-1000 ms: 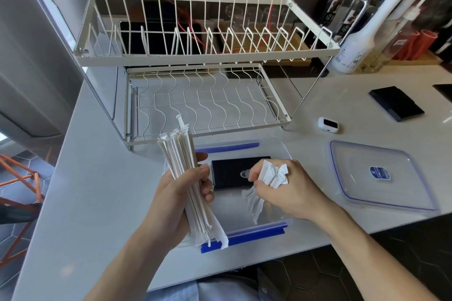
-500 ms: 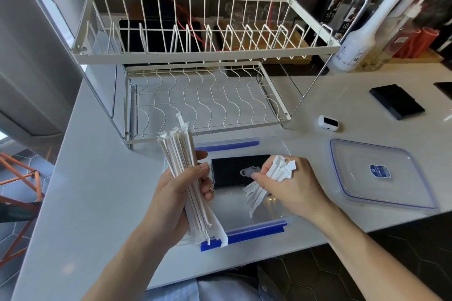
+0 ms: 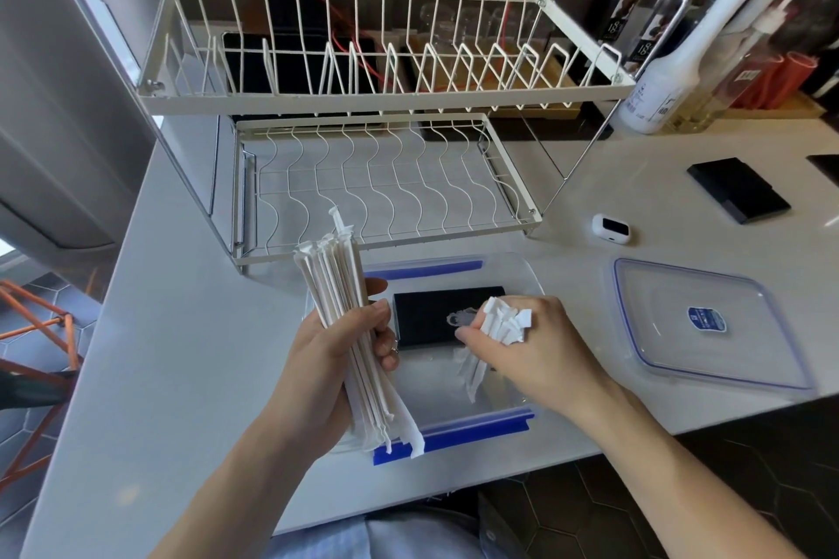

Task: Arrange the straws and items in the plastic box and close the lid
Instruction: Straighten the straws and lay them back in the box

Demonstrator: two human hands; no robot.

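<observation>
Left hand [image 3: 338,359] grips a bundle of straws [image 3: 349,322] upright, thumb across the front; right hand [image 3: 526,354] pinches a smaller bunch [image 3: 499,327], knuckles up, both forearms reaching forward.

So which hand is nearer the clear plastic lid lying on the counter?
Right. The right hand, holding short wrapped straws over the box, is just left of the clear plastic lid. The left hand grips long straws farther left.

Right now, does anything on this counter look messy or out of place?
Mildly. The right hand holds a crumpled, uneven clump of short paper-wrapped straws over the plastic box, unlike the tidy bundle gripped by the left hand.
</observation>
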